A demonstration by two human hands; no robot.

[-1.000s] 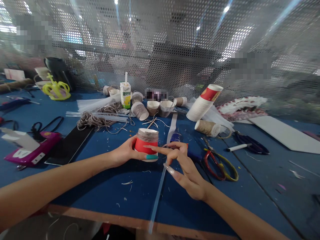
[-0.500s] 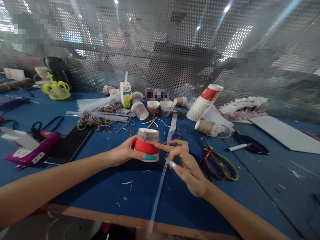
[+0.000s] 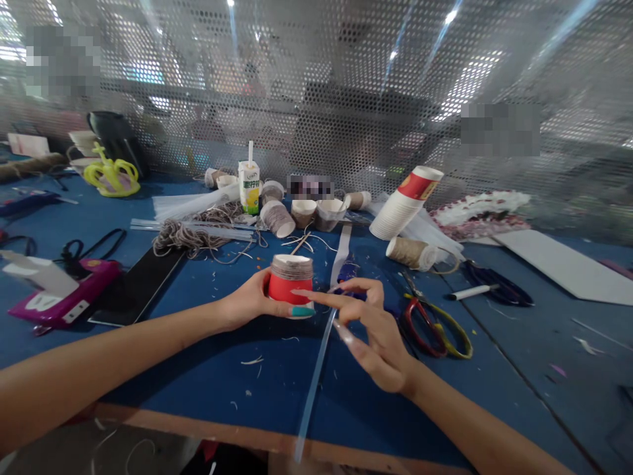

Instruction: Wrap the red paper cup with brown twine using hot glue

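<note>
Blue table [image 3: 198, 382] strewn with scraps [image 3: 252, 361], backed by perforated screen [image 3: 277, 99]. Red cup [image 3: 285, 288] gripped between left hand's [image 3: 247, 303] thumb and fingers. Cup's front crossed by right hand's [image 3: 376, 336] extended index, other fingers half curled, nothing held. Twine [image 3: 175, 239] heaped beyond left fingers; scissors [image 3: 420, 302] laid right of right fingers.

The blue table [image 3: 222, 382] bears a yellow crown [image 3: 113, 183], a purple power strip [image 3: 93, 285], tangled cord [image 3: 178, 240] and scissors [image 3: 438, 330].
</note>
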